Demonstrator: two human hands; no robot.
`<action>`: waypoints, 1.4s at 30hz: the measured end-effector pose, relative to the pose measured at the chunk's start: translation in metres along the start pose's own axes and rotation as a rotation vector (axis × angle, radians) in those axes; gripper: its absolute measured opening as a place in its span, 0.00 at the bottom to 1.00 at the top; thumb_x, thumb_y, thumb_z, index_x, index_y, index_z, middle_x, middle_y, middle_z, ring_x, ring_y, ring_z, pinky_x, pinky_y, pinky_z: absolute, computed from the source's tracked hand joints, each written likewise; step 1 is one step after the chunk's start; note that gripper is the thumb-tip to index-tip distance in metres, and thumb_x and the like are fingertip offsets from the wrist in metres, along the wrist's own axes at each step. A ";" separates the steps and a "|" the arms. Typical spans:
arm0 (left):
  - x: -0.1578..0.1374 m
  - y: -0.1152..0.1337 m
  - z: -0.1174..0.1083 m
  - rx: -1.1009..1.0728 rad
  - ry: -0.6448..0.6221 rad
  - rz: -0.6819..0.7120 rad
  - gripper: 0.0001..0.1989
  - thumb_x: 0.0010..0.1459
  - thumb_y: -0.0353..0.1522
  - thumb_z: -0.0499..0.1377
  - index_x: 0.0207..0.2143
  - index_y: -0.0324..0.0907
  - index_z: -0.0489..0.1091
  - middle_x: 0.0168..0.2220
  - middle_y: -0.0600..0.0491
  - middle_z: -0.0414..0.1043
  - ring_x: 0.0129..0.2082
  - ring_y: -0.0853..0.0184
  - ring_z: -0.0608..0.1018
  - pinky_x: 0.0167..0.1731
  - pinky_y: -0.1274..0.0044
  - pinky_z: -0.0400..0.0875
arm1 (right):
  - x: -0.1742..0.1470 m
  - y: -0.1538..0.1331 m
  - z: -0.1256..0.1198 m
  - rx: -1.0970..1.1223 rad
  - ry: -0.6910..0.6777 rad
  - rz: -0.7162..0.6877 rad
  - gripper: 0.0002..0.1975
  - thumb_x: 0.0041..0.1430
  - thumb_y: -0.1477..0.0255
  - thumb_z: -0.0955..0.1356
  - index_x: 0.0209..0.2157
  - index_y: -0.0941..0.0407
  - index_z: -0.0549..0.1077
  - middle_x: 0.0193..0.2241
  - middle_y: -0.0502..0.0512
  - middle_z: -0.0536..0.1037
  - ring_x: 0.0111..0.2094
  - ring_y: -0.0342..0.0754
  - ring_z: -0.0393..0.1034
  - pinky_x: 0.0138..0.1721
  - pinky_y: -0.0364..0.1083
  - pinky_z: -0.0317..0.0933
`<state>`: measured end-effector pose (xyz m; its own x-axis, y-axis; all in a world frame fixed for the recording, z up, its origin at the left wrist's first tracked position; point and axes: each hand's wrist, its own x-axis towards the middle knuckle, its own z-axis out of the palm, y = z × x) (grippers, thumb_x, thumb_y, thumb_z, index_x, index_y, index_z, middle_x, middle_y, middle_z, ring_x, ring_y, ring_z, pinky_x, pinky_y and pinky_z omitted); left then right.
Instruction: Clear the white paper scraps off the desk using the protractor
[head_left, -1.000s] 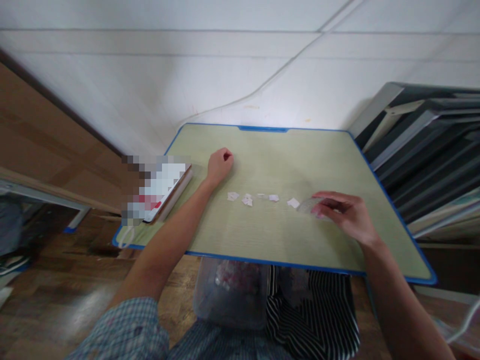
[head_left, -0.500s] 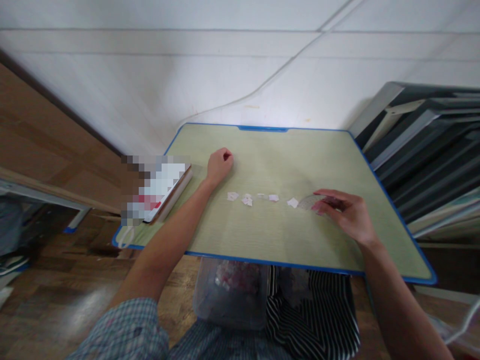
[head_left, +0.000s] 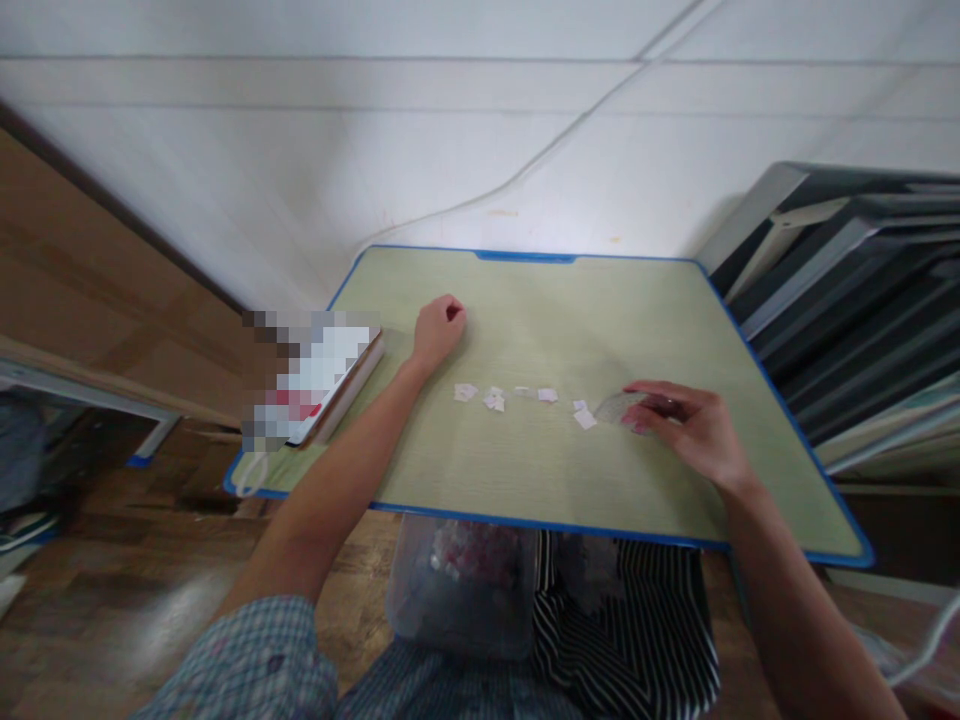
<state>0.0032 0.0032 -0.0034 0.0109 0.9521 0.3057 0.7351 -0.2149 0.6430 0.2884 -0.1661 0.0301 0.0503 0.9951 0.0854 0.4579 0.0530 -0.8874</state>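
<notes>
My left hand (head_left: pixel 441 332) rests on the light green tabletop (head_left: pixel 517 460), curled into a loose fist, with nothing showing in it. My right hand (head_left: pixel 694 425) is closed, thumb and fingers pinching a see-through, fan-shaped piece with a fine pattern (head_left: pixel 615 405); its exact kind is unclear. Just left of this piece lies a small white paper slip (head_left: pixel 585 418), close to another one. More small white slips (head_left: pixel 495 400) form a loose row leftward across the table, some overlapping in little clusters.
A thick, partly blurred-out stack with a white top (head_left: pixel 341 370) lies at the table's left edge. Below the front edge are a clear plastic bin (head_left: pixel 461 590) and striped cloth (head_left: pixel 630 630). Dark folded panels (head_left: pixel 862 260) lean at the right; a cable (head_left: pixel 517 178) crosses the wall.
Beside my right hand, a white slip now lies lower and nearer me, with another showing just above it. My right hand has shifted barely; my left hand has stayed still.
</notes>
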 end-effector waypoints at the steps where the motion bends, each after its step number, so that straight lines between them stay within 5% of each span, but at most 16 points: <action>1: 0.000 0.000 0.000 -0.001 -0.001 0.000 0.06 0.47 0.29 0.49 0.23 0.40 0.64 0.26 0.52 0.70 0.28 0.69 0.69 0.33 0.77 0.63 | 0.000 -0.001 0.000 -0.008 -0.028 0.008 0.13 0.42 0.66 0.70 0.32 0.56 0.74 0.21 0.51 0.76 0.21 0.45 0.70 0.24 0.43 0.67; 17: -0.001 0.002 -0.002 0.015 -0.018 -0.011 0.06 0.48 0.29 0.49 0.24 0.40 0.65 0.27 0.52 0.70 0.29 0.69 0.69 0.34 0.76 0.63 | -0.002 -0.004 -0.002 -0.023 -0.230 0.035 0.15 0.43 0.63 0.70 0.32 0.57 0.75 0.18 0.50 0.74 0.19 0.42 0.67 0.22 0.42 0.64; 24: -0.002 0.003 -0.002 0.016 -0.017 -0.014 0.07 0.48 0.29 0.49 0.24 0.40 0.66 0.27 0.52 0.71 0.29 0.69 0.70 0.35 0.76 0.63 | -0.001 -0.004 -0.001 0.005 -0.186 0.015 0.15 0.43 0.64 0.70 0.33 0.57 0.75 0.19 0.50 0.73 0.19 0.41 0.66 0.22 0.41 0.63; 42: -0.001 0.002 -0.001 0.003 -0.014 -0.015 0.06 0.48 0.30 0.49 0.23 0.40 0.65 0.26 0.52 0.71 0.29 0.69 0.69 0.33 0.77 0.63 | -0.007 -0.006 -0.007 -0.006 -0.600 0.057 0.10 0.48 0.70 0.68 0.34 0.57 0.76 0.21 0.50 0.75 0.21 0.40 0.68 0.22 0.40 0.63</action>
<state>0.0040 0.0017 -0.0011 0.0090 0.9581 0.2861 0.7375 -0.1996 0.6452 0.2912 -0.1740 0.0376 -0.4342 0.8697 -0.2346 0.4744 -0.0007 -0.8803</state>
